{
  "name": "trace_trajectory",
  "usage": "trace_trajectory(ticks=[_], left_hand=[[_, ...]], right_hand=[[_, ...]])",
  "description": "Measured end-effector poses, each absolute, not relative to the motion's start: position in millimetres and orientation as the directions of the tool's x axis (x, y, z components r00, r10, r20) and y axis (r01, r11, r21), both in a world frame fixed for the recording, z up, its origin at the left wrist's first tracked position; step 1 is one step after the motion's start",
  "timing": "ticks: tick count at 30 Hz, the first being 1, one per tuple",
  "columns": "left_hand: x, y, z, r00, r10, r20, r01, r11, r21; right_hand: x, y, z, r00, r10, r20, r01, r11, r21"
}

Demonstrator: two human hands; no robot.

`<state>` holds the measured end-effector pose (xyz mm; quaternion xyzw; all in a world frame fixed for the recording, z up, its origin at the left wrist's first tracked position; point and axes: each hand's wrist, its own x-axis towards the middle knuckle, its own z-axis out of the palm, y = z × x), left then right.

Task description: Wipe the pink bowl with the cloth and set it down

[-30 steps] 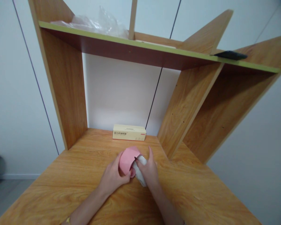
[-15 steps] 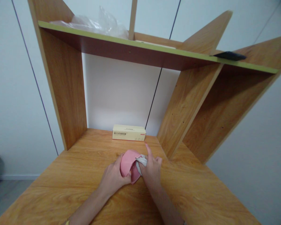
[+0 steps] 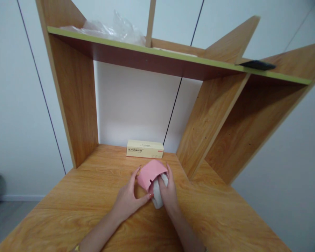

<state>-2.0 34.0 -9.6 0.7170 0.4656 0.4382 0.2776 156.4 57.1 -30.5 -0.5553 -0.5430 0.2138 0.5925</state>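
A pink faceted cup (image 3: 149, 172) is held tilted above the wooden desk (image 3: 94, 196), near the middle. My left hand (image 3: 128, 197) grips it from the left side, thumb on the lower rim. My right hand (image 3: 168, 192) holds a white cloth (image 3: 156, 198) pressed against the cup's open right side, fingers over the cup's edge. The cloth hangs a little below my right hand.
A cream box with printed text (image 3: 145, 149) lies at the back of the desk against the white wall. Wooden side panels rise left and right. The upper shelf carries clear plastic wrap (image 3: 112, 28) and a black flat object (image 3: 257, 64).
The cup has turned in my left hand, with its broad pink side now facing up. My right hand with the cloth has shifted from the cup's top edge to lower on its right side.
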Motion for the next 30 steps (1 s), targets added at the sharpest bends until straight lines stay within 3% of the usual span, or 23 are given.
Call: trace_trajectory(ticks=[3, 7, 11, 14, 17, 20, 25, 28, 30], left_hand=[[2.2, 31.6, -10.5, 0.195, 0.918, 0.346, 0.445, -0.397, 0.803], [-0.7, 29.8, -4.7, 0.143, 0.938, 0.316, 0.618, -0.334, 0.712], [-4.7, 28.6, 4.1, 0.187, 0.941, 0.284, 0.750, -0.323, 0.577], [-6.0, 27.0, 7.6, 0.238, 0.930, 0.280, 0.767, -0.357, 0.534], [-7.1, 26.6, 7.4, 0.240, 0.924, 0.298, 0.750, -0.372, 0.548], [-6.7, 27.2, 5.6, 0.193, 0.924, 0.329, 0.665, -0.370, 0.649], [-1.3, 26.2, 1.7, 0.186, 0.918, 0.352, 0.507, -0.396, 0.765], [-0.7, 26.0, -0.3, 0.200, 0.918, 0.344, 0.530, -0.396, 0.750], [-2.2, 26.5, 0.8, 0.169, 0.934, 0.314, 0.635, -0.347, 0.690]], right_hand=[[152.2, 58.1, -28.6, 0.280, 0.899, 0.336, 0.305, 0.248, -0.920], [152.5, 53.2, -19.0, 0.304, 0.912, 0.277, 0.466, 0.111, -0.878], [157.0, 48.5, -12.7, 0.301, 0.836, 0.459, 0.701, 0.133, -0.701], [158.7, 47.3, -14.2, 0.239, 0.810, 0.535, 0.771, 0.177, -0.612], [157.9, 47.2, -17.8, 0.214, 0.865, 0.454, 0.671, 0.207, -0.712], [156.6, 48.9, -21.0, 0.221, 0.895, 0.387, 0.483, 0.244, -0.841], [153.4, 54.5, -27.1, 0.285, 0.883, 0.372, 0.329, 0.275, -0.904], [150.4, 54.6, -26.7, 0.197, 0.913, 0.356, 0.322, 0.283, -0.904], [149.9, 52.7, -23.2, 0.193, 0.925, 0.328, 0.418, 0.225, -0.880]])
